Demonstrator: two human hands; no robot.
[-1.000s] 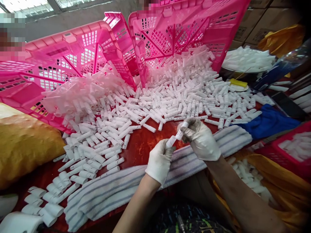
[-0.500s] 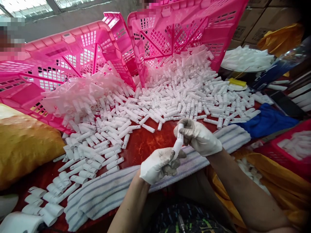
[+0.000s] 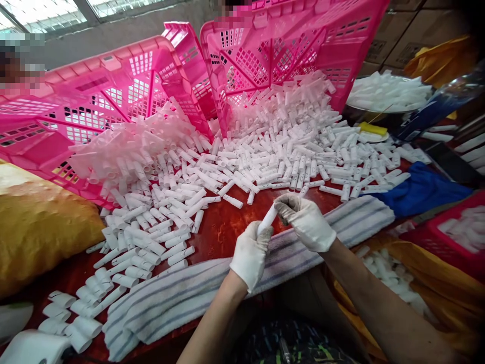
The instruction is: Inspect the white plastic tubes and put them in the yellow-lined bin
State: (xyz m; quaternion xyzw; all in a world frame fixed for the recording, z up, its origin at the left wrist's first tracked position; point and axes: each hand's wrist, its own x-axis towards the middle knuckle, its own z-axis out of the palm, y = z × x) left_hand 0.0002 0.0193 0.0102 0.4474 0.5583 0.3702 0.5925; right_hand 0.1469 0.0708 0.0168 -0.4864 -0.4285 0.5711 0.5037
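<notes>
A white tube (image 3: 267, 219) slants between my two gloved hands, above the edge of a striped towel (image 3: 212, 275). My left hand (image 3: 253, 247) is closed around its lower end. The fingers of my right hand (image 3: 299, 215) are pinched at its upper end. Both gloves are white with grey, soiled fingertips. Beyond my hands a large heap of white tubes (image 3: 280, 146) spreads over the red table (image 3: 223, 227); some tubes carry dark printed marks.
Two tipped pink crates (image 3: 113, 96) stand behind the heap. A yellow sack (image 3: 41, 227) lies left, a blue cloth (image 3: 424, 189) right. Wider tube pieces (image 3: 89, 326) sit front left. A pink basket (image 3: 450, 227) and an orange bag (image 3: 435, 283) are at the right.
The tube has turned in my hands, and its printed mark no longer shows. My left hand has rotated upright and closed around the lower end; my right hand has shifted slightly.
</notes>
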